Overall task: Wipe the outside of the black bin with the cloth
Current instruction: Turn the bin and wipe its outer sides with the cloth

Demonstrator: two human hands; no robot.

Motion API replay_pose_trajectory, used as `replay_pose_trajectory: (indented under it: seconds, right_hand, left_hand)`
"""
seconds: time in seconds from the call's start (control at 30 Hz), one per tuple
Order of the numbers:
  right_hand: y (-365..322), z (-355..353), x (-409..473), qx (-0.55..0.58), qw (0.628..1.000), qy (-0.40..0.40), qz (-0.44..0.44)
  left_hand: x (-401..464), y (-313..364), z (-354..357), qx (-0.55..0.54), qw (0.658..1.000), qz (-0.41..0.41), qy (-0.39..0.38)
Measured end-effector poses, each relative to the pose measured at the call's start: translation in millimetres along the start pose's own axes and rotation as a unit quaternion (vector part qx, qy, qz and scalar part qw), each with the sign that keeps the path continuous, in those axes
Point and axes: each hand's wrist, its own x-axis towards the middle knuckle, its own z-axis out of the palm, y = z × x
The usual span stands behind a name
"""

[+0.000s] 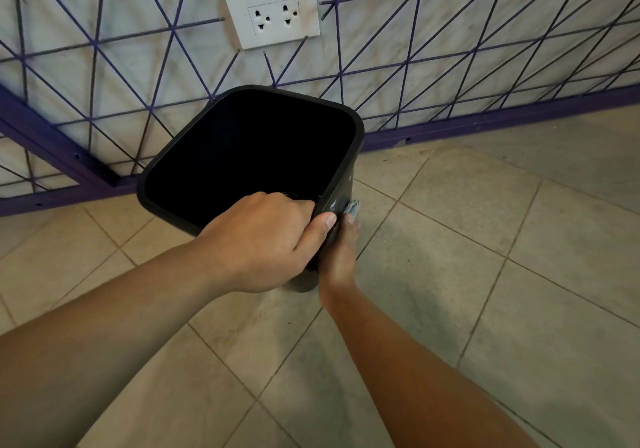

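Note:
The black bin (346,129) stands on the tiled floor near the wall, its square opening tilted toward me. My left hand (266,240) grips the near right corner of the rim, fingers inside and thumb outside. My right hand (341,253) lies flat against the bin's right outer side, pressing a small grey cloth (350,207) to it. Only the cloth's top edge shows above my fingers. The bin's lower part is hidden behind my hands.
A white wall with a purple line pattern and a purple baseboard (485,122) runs behind the bin. A white double socket (273,13) sits on the wall above it. Beige floor tiles (485,257) spread to the right and toward me.

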Motion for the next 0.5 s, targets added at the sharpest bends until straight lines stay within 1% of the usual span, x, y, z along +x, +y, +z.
replay_pose_trajectory:
  seconds: [0.07, 0.1, 0.23, 0.37, 0.43, 0.5]
  right_hand:
    - [2, 0, 11, 0.029, 0.999, 0.013, 0.013]
    - [0, 1, 13, 0.024, 0.999, 0.017, 0.02]
    - [-11, 5, -5, 0.001, 1.0, -0.005, -0.008]
    - [-2, 0, 20, 0.03, 1.0, 0.004, -0.007]
    - [-20, 6, 0, 0.005, 1.0, -0.008, -0.015]
    - [-25, 5, -16, -0.007, 1.0, -0.003, -0.027]
  left_hand:
    - [1, 0, 0, 0.008, 1.0, 0.004, -0.002]
    - [1, -1, 1, 0.012, 1.0, 0.007, -0.004]
    - [-1, -2, 0, 0.023, 1.0, 0.017, -0.006]
    - [-1, -3, -1, 0.014, 1.0, 0.015, -0.007]
    - [-2, -3, 0, 0.001, 1.0, 0.016, -0.006]
    - [-1, -4, -1, 0.005, 1.0, 0.019, -0.004]
